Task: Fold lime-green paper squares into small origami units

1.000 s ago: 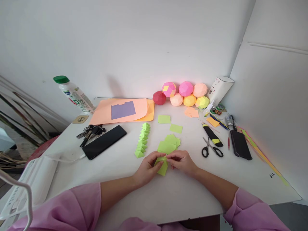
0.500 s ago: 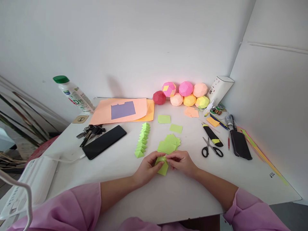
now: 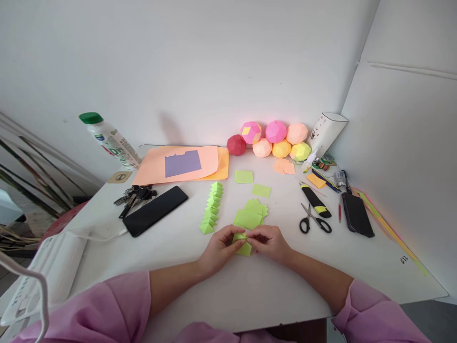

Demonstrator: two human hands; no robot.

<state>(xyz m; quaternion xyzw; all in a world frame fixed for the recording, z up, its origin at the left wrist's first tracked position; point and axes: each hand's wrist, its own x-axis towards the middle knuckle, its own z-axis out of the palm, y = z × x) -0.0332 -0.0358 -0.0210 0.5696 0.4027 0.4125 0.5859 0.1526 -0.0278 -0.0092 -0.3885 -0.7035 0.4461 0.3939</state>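
Observation:
A small green paper piece (image 3: pixel 244 249) with a folded upper part is held between both hands near the table's front. My left hand (image 3: pixel 222 250) pinches its left side, thumb on top. From the right, my right hand (image 3: pixel 270 243) grips its upper right edge with closed fingertips, which partly cover the fold. Just beyond the hands lies a loose pile of green paper pieces (image 3: pixel 251 214). Left of the pile runs a column of folded green pieces (image 3: pixel 212 208), overlapping one another. Two flat green rectangles, one (image 3: pixel 243 176) farther back and one (image 3: pixel 261 190) nearer, lie behind the pile.
Scissors (image 3: pixel 314 220), a black and yellow cutter (image 3: pixel 315 200) and a black phone (image 3: pixel 357 214) lie at right. Several faceted paper balls (image 3: pixel 276 131) line the wall. Orange sheets (image 3: pixel 150 166), keys (image 3: pixel 134 196), a black device (image 3: pixel 155 211) and a bottle (image 3: pixel 116 143) are at left.
The held green paper has tilted, and its lower edge has moved slightly up and to the right. Both hands keep their grip, with only slight finger movement.

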